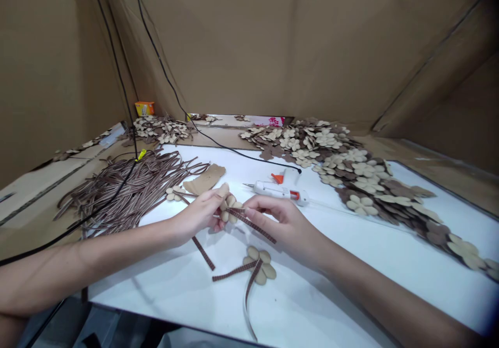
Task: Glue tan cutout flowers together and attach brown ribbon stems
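My left hand [202, 213] pinches a beige felt flower [230, 205] just above the white table top [351, 265]. My right hand [278, 220] presses its fingers together on a brown striped ribbon [251, 224] that crosses the flower. Both hands meet at the flower in the middle of the table. Below them lies a second beige flower with ribbon tails [259, 266], flat on the table. A white glue gun [278, 190] rests just beyond my right hand, its nozzle pointing left.
A heap of brown striped ribbons [128, 189] lies at the left. Piles of beige and brown felt flowers [351, 168] run along the back and right. Black cables [117, 77] cross the left side. Cardboard walls [273, 41] enclose the table. An orange box [144, 108] stands at the back left.
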The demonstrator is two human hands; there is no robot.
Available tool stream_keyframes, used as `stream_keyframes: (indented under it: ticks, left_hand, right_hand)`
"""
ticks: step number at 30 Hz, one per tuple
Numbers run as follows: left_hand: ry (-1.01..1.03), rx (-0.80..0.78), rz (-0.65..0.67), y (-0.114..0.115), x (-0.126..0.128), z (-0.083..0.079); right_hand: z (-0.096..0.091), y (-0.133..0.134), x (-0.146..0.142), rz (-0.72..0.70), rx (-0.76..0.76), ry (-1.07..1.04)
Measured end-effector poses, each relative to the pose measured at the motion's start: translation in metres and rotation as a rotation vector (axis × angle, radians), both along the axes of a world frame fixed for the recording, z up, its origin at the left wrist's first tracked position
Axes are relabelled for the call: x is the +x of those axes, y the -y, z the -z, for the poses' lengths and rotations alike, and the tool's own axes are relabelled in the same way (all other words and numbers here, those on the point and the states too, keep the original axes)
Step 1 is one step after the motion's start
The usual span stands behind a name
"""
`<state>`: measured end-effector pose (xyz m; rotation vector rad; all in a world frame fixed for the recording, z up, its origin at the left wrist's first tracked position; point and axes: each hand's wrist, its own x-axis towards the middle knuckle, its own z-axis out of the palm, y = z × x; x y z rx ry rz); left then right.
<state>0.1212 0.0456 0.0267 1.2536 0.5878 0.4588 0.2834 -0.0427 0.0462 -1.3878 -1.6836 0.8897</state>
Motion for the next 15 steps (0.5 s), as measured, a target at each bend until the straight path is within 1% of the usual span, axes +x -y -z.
stream_keyframes:
  ticks: [3, 5, 9, 12, 15]
  left_hand:
    - [-0.027, 0.071, -0.042, -0.0011, 0.0, 0.0059]
    - [-0.062, 0.128, -0.06, -0.0018, -0.0001, 0.0085]
    - [-0.146, 0.238, -0.091, -0.0014, -0.0012, 0.0079]
    - [-0.169, 0.271, -0.103, -0.0008, -0.0023, 0.0061]
    - [-0.175, 0.255, -0.125, -0.0008, -0.0022, 0.0051]
  right_hand:
    - [-0.0004, 0.0017, -0.005, -0.035, -0.007, 0.018]
    - [0.0006, 0.0026, -0.0074, -0.031, 0.013, 0.026]
    - [0.0028, 0.0031, -0.0089, -0.028, 0.002, 0.031]
    - [0.0032, 0.0022, -0.0084, -0.016, -0.036, 0.005]
    - [0.0034, 0.0005, -0.0074, 0.024, -0.068, -0.029]
